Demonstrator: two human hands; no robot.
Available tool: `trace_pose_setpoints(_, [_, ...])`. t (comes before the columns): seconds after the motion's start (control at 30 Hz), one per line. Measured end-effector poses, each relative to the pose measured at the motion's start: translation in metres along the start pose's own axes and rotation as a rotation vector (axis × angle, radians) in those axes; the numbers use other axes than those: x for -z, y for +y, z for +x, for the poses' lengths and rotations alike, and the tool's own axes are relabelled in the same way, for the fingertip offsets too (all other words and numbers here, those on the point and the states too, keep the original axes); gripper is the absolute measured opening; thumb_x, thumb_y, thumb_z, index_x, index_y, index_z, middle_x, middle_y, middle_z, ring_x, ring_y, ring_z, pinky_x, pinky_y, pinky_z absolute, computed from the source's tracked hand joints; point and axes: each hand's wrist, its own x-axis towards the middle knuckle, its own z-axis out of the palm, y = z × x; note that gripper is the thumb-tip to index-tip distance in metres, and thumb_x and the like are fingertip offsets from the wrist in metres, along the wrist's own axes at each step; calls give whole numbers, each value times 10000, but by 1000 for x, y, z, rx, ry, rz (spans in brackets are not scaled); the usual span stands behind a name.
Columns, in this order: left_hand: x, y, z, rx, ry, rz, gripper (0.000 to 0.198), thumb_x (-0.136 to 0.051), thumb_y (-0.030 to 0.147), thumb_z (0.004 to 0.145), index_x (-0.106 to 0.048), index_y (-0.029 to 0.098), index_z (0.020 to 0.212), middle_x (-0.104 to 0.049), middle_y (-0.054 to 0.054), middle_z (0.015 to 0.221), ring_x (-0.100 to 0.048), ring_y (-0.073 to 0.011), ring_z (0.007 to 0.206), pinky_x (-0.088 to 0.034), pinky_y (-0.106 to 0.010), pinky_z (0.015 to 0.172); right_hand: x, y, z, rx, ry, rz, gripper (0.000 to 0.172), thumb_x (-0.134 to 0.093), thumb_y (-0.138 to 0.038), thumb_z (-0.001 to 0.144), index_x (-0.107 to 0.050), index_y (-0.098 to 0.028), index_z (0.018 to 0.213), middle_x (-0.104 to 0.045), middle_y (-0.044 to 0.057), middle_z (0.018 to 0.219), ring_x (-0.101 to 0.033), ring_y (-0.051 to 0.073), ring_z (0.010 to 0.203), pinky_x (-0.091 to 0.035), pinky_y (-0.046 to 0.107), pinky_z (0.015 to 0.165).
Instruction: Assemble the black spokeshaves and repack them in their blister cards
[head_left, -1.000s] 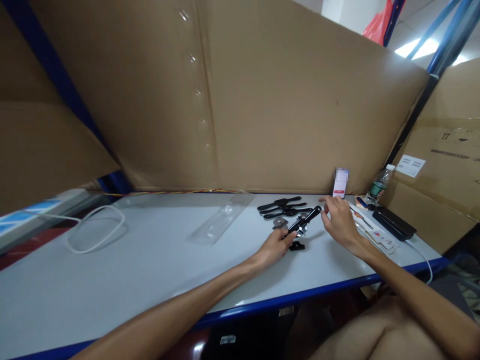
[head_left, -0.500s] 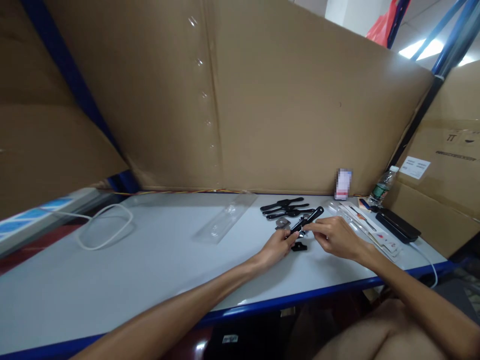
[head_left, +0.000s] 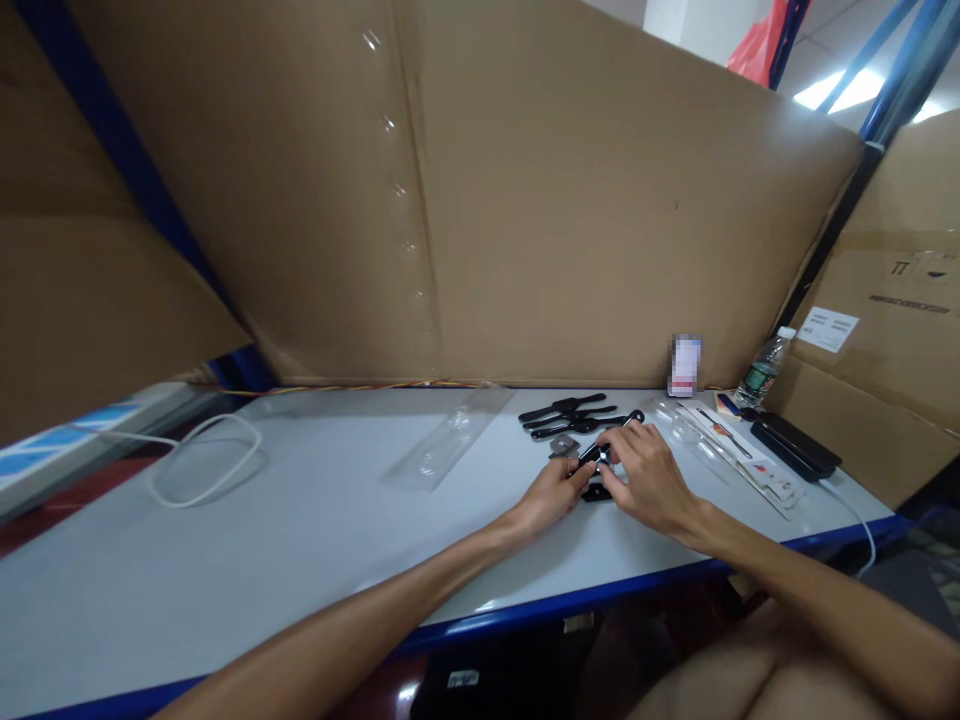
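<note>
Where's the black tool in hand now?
Head view, right of centre: the black tool is in the left hand, with the right hand on it, just in front of the loose black tools.

Covered toward 4 o'clock, cropped around the rim

Toward 4 o'clock from the centre, the fingers of the left hand (head_left: 551, 490) and right hand (head_left: 649, 475) hide much of the black tool (head_left: 589, 455); how the right fingertips meet its bright metal part is too small to tell. A black piece (head_left: 598, 492) shows only between the hands. The phone (head_left: 684, 368) at 3 has a pixelated screen, and print on the white label (head_left: 829, 328) nearby is illegible. Edges cut off the red bag (head_left: 754, 50) toward 2, carton (head_left: 892, 410) at 3, right arm (head_left: 825, 600) at 4, left arm (head_left: 337, 610) at 7 and blue-panelled box (head_left: 67, 440) at 9.
</note>
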Motion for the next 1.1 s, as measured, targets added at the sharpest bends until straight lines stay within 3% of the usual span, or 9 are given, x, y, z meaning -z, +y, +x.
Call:
trace_pose_setpoints(0.17, [0, -2, 2, 3, 7, 2, 477, -608, 578, 926, -436, 206, 684, -354, 95, 448, -254, -53, 376, -153, -214, 404, -1, 8, 2, -88, -65, -50, 106, -627, -136, 877, -627, -191, 967, -691, 70, 867, -577, 270, 899, -413, 391, 795])
trace_pose_setpoints(0.3, [0, 0, 1, 3, 1, -4, 458, -604, 563, 932, -440, 206, 698, -351, 100, 453, -243, -52, 376, -149, -213, 402, 2, 14, 2, -125, -40, 12, 117, -621, -120, 869, -637, -192, 960, -673, 55, 838, -579, 262, 899, -415, 394, 815])
trace_pose_setpoints(0.43, [1, 2, -2, 3, -7, -14, 481, -605, 585, 927, -422, 209, 689, -333, 103, 457, -233, -49, 381, -142, -210, 401, 4, 13, 2, -115, 22, 132, 327, -580, -53, 819, -655, -207, 1097, -638, 31, 780, -589, 265, 912, -442, 427, 870])
trace_pose_setpoints(0.57, [2, 5, -4, 12, -6, -19, 491, -610, 607, 916, -431, 206, 698, -332, 103, 465, -224, -47, 388, -133, -207, 401, 2, 10, 0, -53, 40, 219, 599, -540, -37, 791, -588, -244, 1351, -646, 3, 747, -612, 278, 1080, -417, 540, 1055])
trace_pose_setpoints(0.67, [2, 7, -5, 22, -2, -21, 476, -587, 585, 937, -421, 209, 697, -328, 103, 465, -228, -50, 384, -137, -208, 399, 2, 9, -3, -36, 15, 198, 811, -513, -35, 774, -400, -257, 1545, -721, 69, 1139, -515, 291, 1329, -348, 602, 1154])
trace_pose_setpoints(0.73, [2, 8, -5, 31, -1, -20, 465, -573, 565, 950, -419, 210, 691, -322, 103, 461, -218, -50, 381, -134, -212, 399, 3, 10, -3, -60, 16, 149, 945, -499, -20, 744, -240, -254, 1623, -543, 109, 1497, -352, 314, 1480, -314, 623, 1185])
trace_pose_setpoints(0.8, [1, 9, -5, 38, -1, -19, 455, -567, 547, 957, -422, 210, 688, -321, 103, 459, -207, -49, 382, -128, -215, 401, 5, 10, -3, -79, 19, 105, 1004, -485, -13, 734, -141, -245, 1648, -389, 113, 1624, -249, 325, 1537, -276, 641, 1208])
trace_pose_setpoints(0.93, [1, 9, -5, 46, 2, -16, 437, -554, 513, 971, -414, 211, 687, -323, 101, 456, -217, -50, 383, -127, -215, 404, 7, 12, -3, -80, 6, 90, 946, -480, -28, 759, -192, -227, 1638, -427, 112, 1603, -296, 313, 1522, -279, 635, 1217])
trace_pose_setpoints(1.1, [1, 9, -5, 53, 8, -7, 445, -548, 541, 965, -410, 212, 698, -325, 104, 463, -223, -50, 385, -132, -211, 401, 4, 14, -3, -78, -30, 100, 692, -511, -60, 806, -478, -153, 1491, -516, 159, 1522, -383, 326, 1460, -381, 595, 1165])
